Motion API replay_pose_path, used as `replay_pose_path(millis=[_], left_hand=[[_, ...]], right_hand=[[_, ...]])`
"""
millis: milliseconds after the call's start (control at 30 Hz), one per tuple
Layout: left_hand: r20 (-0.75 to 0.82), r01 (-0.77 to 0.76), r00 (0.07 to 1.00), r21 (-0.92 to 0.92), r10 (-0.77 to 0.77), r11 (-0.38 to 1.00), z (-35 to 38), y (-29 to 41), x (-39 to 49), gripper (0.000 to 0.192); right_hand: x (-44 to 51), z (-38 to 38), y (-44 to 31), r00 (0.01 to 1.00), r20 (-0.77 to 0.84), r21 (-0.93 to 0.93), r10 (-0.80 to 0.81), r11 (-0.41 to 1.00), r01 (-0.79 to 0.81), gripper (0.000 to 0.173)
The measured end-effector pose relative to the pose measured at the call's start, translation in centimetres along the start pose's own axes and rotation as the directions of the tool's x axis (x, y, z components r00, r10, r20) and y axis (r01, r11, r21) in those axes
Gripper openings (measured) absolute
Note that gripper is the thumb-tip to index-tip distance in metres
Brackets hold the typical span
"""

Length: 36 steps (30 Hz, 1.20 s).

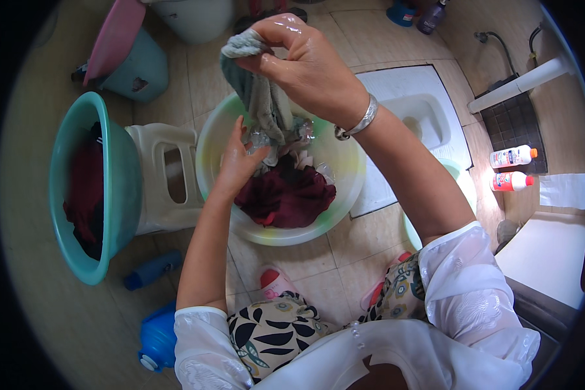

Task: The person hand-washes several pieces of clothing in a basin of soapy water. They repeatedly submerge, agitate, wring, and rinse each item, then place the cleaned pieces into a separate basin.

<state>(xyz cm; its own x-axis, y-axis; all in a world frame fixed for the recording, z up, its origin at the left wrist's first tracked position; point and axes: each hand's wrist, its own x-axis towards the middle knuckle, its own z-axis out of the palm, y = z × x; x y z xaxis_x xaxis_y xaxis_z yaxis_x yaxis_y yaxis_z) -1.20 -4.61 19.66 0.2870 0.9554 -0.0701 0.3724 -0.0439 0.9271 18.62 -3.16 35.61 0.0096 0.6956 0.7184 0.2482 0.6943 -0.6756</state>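
My right hand (pixel 307 63) is raised, pinching the top of a wet grey-green cloth (pixel 261 100) between thumb and fingers. The cloth hangs down into a large pale plastic basin (pixel 214 161) with yellow and green tints. My left hand (pixel 241 158) is over the basin's left part, fingers apart, beside the cloth's lower end; whether it touches the cloth I cannot tell. In the basin lies a dark red garment (pixel 290 197), with paler wet fabric behind it. Clear, shiny water or plastic shows around the cloth's lower end.
A teal basin (pixel 124 180) with dark red and black clothes leans over a white plastic stool (pixel 151 195) at left. Right of the basin is a squat toilet (pixel 419 117). Two bottles (pixel 512 157) lie at right. A blue bottle (pixel 153 269) and blue jug (pixel 158 339) are lower left.
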Motion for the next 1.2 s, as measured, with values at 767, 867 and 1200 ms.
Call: replay_pose_path(millis=[767, 867, 1200], left_hand=[[-0.033, 0.049, 0.974, -0.936, -0.226, 0.348, 0.3, 4.9, 1.4, 0.027], [0.01, 0.078, 0.977, -0.946, -0.214, 0.315, 1.1, 5.9, 1.2, 0.023], [0.05, 0.096, 0.993, -0.887, -0.111, 0.452, 1.7, 2.5, 1.0, 0.028]], right_hand=[[-9.4, -2.1, 12.9, 0.393, 0.102, 0.542, 0.914, 0.281, -0.792, 0.026], [-14.2, 0.7, 15.3, 0.396, 0.131, 0.298, 0.909, 0.345, -0.89, 0.016], [-16.7, 5.6, 10.1, 0.648, 0.505, 0.839, 0.57, -0.502, -0.212, 0.066]])
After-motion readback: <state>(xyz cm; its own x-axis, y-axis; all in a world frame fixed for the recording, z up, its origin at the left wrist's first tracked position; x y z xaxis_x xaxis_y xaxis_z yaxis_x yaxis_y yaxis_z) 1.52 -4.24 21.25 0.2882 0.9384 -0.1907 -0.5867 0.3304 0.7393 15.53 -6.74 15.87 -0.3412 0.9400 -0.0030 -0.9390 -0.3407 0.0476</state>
